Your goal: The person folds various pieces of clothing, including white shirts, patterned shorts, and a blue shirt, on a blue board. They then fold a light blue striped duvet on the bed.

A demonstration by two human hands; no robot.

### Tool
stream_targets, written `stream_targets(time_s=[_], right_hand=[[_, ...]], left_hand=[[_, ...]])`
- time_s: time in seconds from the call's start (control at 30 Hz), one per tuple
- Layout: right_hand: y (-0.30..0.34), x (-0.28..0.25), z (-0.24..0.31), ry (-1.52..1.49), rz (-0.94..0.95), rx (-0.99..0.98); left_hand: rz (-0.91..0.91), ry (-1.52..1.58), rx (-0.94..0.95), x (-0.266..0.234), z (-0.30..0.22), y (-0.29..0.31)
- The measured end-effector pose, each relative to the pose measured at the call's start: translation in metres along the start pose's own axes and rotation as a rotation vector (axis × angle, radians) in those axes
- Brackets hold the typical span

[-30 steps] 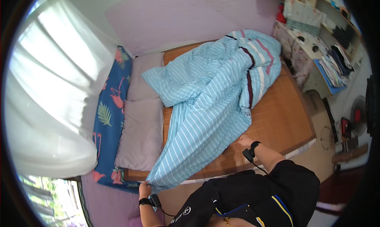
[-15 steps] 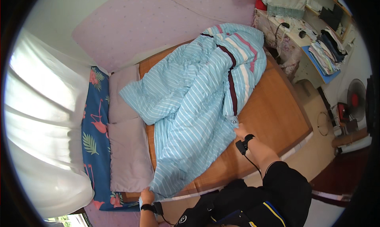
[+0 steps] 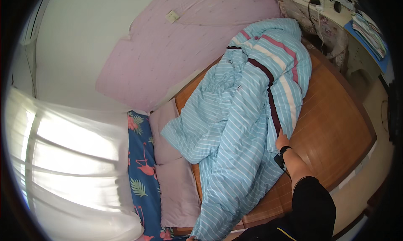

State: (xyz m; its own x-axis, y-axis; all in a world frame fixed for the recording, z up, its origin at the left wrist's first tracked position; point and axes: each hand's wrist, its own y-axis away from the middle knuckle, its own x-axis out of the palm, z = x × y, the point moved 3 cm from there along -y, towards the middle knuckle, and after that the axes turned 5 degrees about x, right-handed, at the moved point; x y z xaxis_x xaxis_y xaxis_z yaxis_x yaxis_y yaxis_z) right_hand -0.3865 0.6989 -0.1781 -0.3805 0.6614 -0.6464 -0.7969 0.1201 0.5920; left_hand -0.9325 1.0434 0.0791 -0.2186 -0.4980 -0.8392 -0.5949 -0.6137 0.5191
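A light blue quilt (image 3: 235,157) with thin white stripes and a band of dark, cream and pink stripes lies bunched across the bed. My right hand (image 3: 282,141) is closed on its near edge, at the end of the dark stripe. Only a sliver of my left hand (image 3: 191,238) shows at the lower edge of the picture, closed at the quilt's near left corner; most of it is cut off. Black bands circle my right wrist, with a small black box beside them.
Two mauve pillows (image 3: 178,195) lie at the left end of the brown mat (image 3: 331,127), beside a blue flamingo-print cloth (image 3: 140,157). A white curtain (image 3: 75,157) hangs at left. Top right, a desk holds papers on a blue folder (image 3: 369,43).
My right hand has shifted along the quilt's edge to the dark stripe's end. The view has turned, so the bed sits further right and my left hand is nearly out of frame.
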Motion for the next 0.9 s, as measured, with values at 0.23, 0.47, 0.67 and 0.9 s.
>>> stream_targets(time_s=[0.23, 0.47, 0.67, 0.9], right_hand=[[-0.014, 0.040, -0.069, -0.668, -0.083, 0.259], [-0.067, 0.010, -0.018, -1.251, 0.133, 0.330], [0.012, -0.168, -0.048, -1.278, -0.136, -0.082], [0.275, -0.435, -0.124, -0.428, -1.097, -0.702]], left_hand=[[0.114, 0.003, -0.019, 0.024, -0.003, -0.030], [0.144, -0.113, 0.043, 0.028, 0.022, -0.047], [0.197, -0.276, 0.205, 0.075, 0.060, -0.096], [0.011, -0.367, 0.164, 0.102, 0.027, -0.150]])
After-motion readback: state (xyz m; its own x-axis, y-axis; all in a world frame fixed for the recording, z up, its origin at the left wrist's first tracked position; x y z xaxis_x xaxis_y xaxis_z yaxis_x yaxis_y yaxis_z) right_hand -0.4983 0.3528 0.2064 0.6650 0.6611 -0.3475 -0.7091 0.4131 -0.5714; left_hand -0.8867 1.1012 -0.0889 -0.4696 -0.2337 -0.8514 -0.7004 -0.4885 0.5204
